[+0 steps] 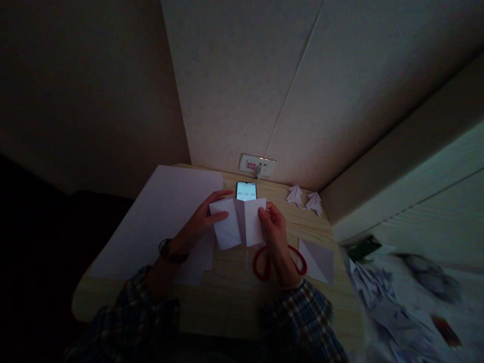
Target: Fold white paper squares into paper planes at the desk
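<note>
A folded white sheet of paper (226,229) is held up over the table between both hands, its two outer panels angled apart along upright creases. My left hand (206,214) grips the left panel, thumb in front and fingers behind. On the right panel, my right hand (274,222) pinches the outer edge between thumb and fingers. Just behind the paper's top edge lies a phone (246,190) with a lit timer screen. Red-handled scissors (260,264) rest under my right wrist, their blades mostly hidden.
Large white sheets (151,227) cover the left of the wooden table (223,307). Two folded paper figures (295,195) sit at the back right, and a creased paper piece (317,261) lies at the right. Beyond the table's right edge is a heap of paper (393,312). A wall socket (257,165) holds a plug.
</note>
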Motion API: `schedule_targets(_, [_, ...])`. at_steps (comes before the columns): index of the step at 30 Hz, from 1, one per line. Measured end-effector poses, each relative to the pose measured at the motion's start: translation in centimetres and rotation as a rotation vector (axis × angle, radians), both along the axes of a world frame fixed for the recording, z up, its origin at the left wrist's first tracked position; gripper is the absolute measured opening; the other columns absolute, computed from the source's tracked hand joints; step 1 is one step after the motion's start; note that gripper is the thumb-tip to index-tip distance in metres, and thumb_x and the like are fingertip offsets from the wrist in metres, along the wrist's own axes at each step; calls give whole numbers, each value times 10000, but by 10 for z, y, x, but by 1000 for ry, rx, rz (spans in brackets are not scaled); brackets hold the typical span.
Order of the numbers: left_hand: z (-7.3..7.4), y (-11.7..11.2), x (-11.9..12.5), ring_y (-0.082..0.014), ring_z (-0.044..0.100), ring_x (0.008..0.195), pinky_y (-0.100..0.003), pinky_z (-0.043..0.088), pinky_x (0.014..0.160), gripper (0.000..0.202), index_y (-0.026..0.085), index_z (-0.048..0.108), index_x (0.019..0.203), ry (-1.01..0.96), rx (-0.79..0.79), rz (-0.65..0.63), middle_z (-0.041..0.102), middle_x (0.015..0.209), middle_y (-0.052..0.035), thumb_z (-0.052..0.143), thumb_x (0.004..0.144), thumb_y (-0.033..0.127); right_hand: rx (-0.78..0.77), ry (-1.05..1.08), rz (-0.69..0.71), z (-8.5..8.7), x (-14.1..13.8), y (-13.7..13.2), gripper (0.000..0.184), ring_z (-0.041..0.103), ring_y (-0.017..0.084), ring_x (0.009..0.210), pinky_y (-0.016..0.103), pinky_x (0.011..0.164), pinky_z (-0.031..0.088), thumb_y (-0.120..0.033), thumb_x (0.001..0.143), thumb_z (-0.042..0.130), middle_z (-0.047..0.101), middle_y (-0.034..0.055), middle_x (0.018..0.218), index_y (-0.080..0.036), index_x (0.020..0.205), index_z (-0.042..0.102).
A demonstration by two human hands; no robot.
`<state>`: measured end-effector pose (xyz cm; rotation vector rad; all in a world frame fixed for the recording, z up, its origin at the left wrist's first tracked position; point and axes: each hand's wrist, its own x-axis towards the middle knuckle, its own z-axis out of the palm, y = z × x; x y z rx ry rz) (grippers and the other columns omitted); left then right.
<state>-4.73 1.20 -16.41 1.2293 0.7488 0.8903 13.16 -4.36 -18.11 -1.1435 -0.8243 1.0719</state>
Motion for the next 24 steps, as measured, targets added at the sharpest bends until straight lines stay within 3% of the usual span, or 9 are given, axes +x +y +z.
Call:
schedule_targets(4, [0, 0, 2, -224, 590, 919, -263, 456, 695, 484, 212, 584, 1183, 77, 68, 20, 611, 1169, -51, 666, 709, 255, 0, -49, 14, 3, -2, 1, 320, 416, 85, 418, 199, 400, 292, -510, 712, 670, 522, -71, 524, -226, 784, 544])
schedule_targets(11, [1, -2, 4, -189, 554, 765, -264, 430, 640, 419, 215, 586, 1144, 144, 101, 56, 627, 983, -18, 574, 725, 206, 20, -102, -1, 7, -4, -1, 304, 432, 86, 425, 193, 395, 288, -493, 720, 664, 546, -71, 523, -229, 803, 539])
schedule_targets(15, [0, -4, 7, -180, 553, 767, -274, 451, 682, 388, 239, 564, 1126, 149, 83, 111, 600, 899, 9, 540, 742, 185, 36, -87, 49, 8, -8, -2, 258, 559, 117, 575, 206, 503, 405, -408, 722, 689, 641, -43, 664, -234, 869, 567])
schedule_targets(19, [-2, -5, 8, -171, 556, 795, -263, 452, 692, 465, 248, 502, 1177, 102, 30, 140, 585, 974, 6, 559, 720, 182, 47, -63, 164, 6, -14, -1, 294, 623, 155, 762, 235, 634, 483, -298, 667, 739, 692, -14, 863, -238, 905, 578])
schedule_targets(24, [0, -6, 6, -162, 535, 714, -243, 412, 592, 532, 261, 494, 1236, 90, 16, 109, 599, 1002, -4, 533, 714, 169, 51, -103, 90, 0, -14, 1, 263, 607, 154, 744, 240, 641, 486, -271, 674, 730, 674, -17, 841, -238, 892, 587])
